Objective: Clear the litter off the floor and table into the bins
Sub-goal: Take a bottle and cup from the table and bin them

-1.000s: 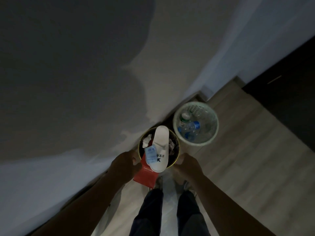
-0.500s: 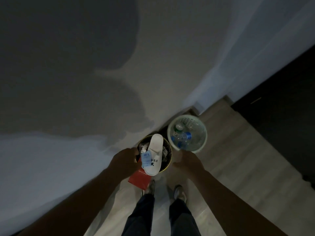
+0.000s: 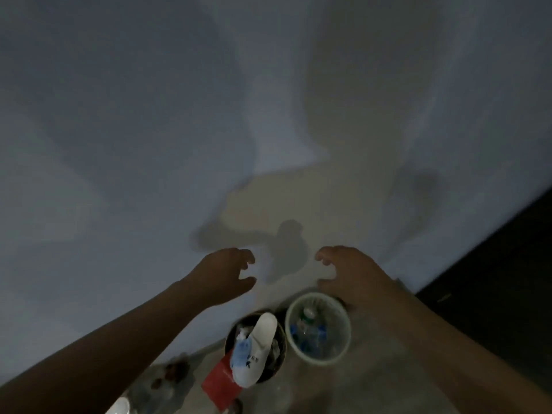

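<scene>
A pale wall [image 3: 149, 115] fills most of what we see. Our left hand [image 3: 227, 270] and right hand [image 3: 349, 273] hang in front of it, fingers loosely curled, holding nothing. Near us on the floor, the pale bin [image 3: 319, 361] on the right holds bottles [image 3: 307, 333]. Touching its left side, the dark bin [image 3: 227, 339] holds a white slipper [image 3: 260, 348], a red card [image 3: 219, 380] and a blue packet [image 3: 240, 351]

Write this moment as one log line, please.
left hand: open, empty | right hand: open, empty | dark bin: white slipper sticking out | pale bin: plastic bottles
</scene>
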A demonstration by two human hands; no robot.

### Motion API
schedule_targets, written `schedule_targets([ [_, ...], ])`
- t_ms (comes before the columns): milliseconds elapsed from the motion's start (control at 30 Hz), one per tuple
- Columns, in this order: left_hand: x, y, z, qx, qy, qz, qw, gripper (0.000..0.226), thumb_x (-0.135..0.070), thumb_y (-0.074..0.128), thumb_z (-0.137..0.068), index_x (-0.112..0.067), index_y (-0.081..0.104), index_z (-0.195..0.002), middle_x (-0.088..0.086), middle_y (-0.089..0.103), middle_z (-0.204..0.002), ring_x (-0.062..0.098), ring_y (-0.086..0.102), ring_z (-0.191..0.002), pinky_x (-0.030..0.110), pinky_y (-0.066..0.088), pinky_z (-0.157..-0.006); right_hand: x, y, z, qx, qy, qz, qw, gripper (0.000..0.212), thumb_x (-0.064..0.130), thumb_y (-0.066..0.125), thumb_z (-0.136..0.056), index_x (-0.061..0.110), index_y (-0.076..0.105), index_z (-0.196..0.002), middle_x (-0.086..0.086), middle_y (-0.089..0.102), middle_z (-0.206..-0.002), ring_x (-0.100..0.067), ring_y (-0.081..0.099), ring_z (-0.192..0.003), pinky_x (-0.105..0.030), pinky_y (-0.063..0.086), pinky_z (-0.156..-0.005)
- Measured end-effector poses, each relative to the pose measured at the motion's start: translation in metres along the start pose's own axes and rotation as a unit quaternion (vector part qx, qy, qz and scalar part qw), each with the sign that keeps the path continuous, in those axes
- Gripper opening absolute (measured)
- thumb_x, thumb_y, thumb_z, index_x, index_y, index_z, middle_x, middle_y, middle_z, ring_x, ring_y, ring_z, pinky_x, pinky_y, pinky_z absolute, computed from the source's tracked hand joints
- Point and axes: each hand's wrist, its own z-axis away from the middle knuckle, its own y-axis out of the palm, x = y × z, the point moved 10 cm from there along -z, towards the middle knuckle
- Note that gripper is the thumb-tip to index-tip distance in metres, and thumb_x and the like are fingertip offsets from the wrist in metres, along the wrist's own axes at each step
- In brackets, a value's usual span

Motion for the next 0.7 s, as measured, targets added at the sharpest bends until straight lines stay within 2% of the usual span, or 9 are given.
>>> schedule_targets([
  [233, -0.002, -0.118, 0.081, -0.14, -0.042, -0.042, 0.988, 0.044, -0.043, 0.061, -0.087, -0.028, 0.052, -0.128, -0.009, 0.061, -0.119, 0.01, 0.059, -0.105, 0.021, 0.044, -0.09, 0.128, -0.09, 0.013, -0.062, -0.18, 0.13, 0.973, 0.047, 0.034, 0.068, -0.081, 0.023, 0.057, -0.124, 0.001, 0.059, -0.121, -0.017, 0.055, -0.111, -0.025, 0.039, -0.089],
  [400, 0.027, -0.188, 0.177, -0.223, -0.105, -0.062, 0.967, 0.045, -0.045, 0.061, -0.087, -0.031, 0.051, -0.128, -0.012, 0.06, -0.118, 0.006, 0.058, -0.103, 0.016, 0.042, -0.084, 0.248, -0.123, 0.039, -0.082, -0.288, 0.143, 0.943, 0.045, 0.037, 0.067, -0.081, 0.025, 0.056, -0.124, 0.003, 0.059, -0.118, -0.016, 0.055, -0.11, -0.03, 0.043, -0.094],
  [467, 0.042, -0.209, 0.225, -0.262, -0.136, -0.07, 0.953, 0.044, -0.046, 0.06, -0.087, -0.032, 0.051, -0.128, -0.013, 0.06, -0.118, 0.006, 0.058, -0.104, 0.018, 0.044, -0.085, 0.299, -0.13, 0.055, -0.102, -0.335, 0.143, 0.926, 0.042, 0.036, 0.067, -0.081, 0.024, 0.058, -0.12, 0.003, 0.06, -0.115, -0.016, 0.057, -0.107, -0.034, 0.045, -0.091],
  [600, 0.073, -0.222, 0.334, -0.322, -0.201, -0.077, 0.922, 0.041, -0.047, 0.059, -0.087, -0.035, 0.052, -0.126, -0.017, 0.059, -0.117, 0.001, 0.057, -0.101, 0.013, 0.043, -0.083, 0.395, -0.122, 0.101, -0.124, -0.421, 0.126, 0.89, 0.044, 0.039, 0.065, -0.082, 0.03, 0.056, -0.124, 0.011, 0.058, -0.12, -0.007, 0.055, -0.109, -0.025, 0.044, -0.091],
  [700, 0.094, -0.223, 0.423, -0.353, -0.25, -0.074, 0.899, 0.04, -0.047, 0.06, -0.086, -0.035, 0.053, -0.124, -0.018, 0.059, -0.116, 0.0, 0.058, -0.099, 0.013, 0.045, -0.079, 0.464, -0.097, 0.143, -0.116, -0.478, 0.114, 0.863, 0.043, 0.042, 0.064, -0.083, 0.032, 0.056, -0.124, 0.013, 0.058, -0.12, -0.005, 0.054, -0.108, -0.025, 0.044, -0.092],
])
